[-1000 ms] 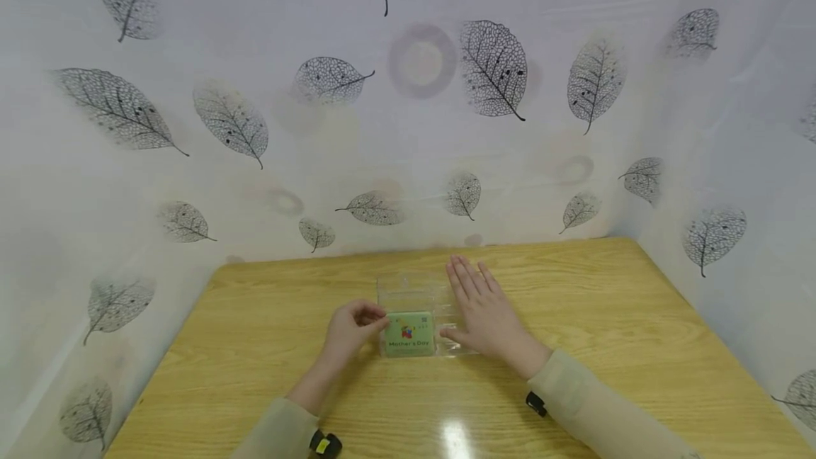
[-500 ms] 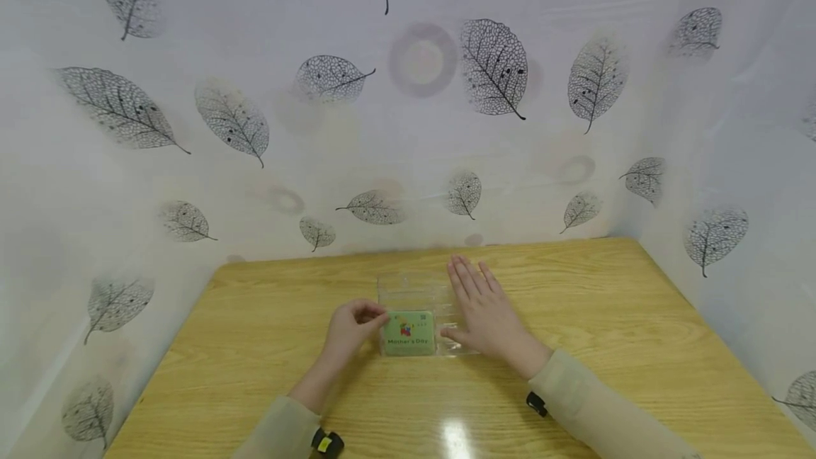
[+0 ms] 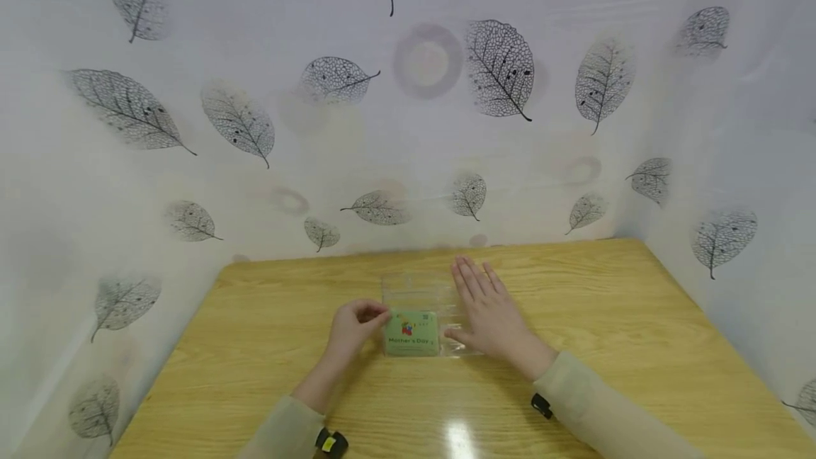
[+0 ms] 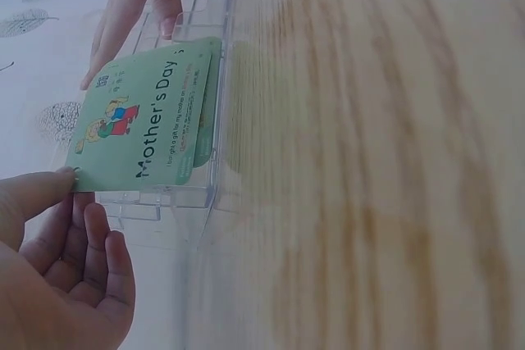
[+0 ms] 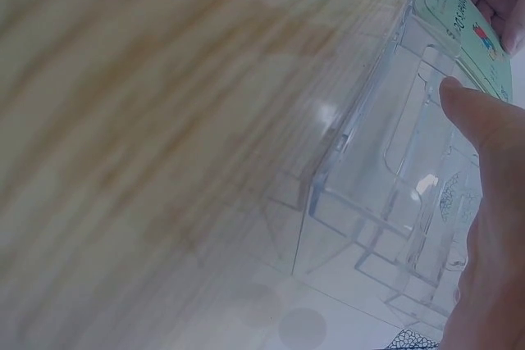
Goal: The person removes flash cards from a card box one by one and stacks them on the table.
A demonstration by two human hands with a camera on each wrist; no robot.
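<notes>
A green card (image 3: 410, 331) printed "Mother's Day" lies at the left part of a clear plastic box (image 3: 408, 287) with compartments. My left hand (image 3: 352, 331) pinches the card's left edge between thumb and fingertip. In the left wrist view, another green card (image 4: 206, 125) shows under the pinched card (image 4: 123, 125), offset from it. Across the right part of the box, my right hand (image 3: 496, 317) lies with straight fingers, its thumb (image 5: 469, 108) near the cards in the right wrist view. Its palm hides much of that side of the box.
The box stands on a wooden table (image 3: 268, 374), towards its back edge. Behind and on both sides hangs a pale sheet (image 3: 280, 183) with a dark leaf print. A dark band (image 3: 331, 443) sits on the left wrist and another (image 3: 541, 406) on the right.
The top card has shifted slightly in my left fingers, and the edge of the card beneath now shows at its right. My right hand holds its place on the box.
</notes>
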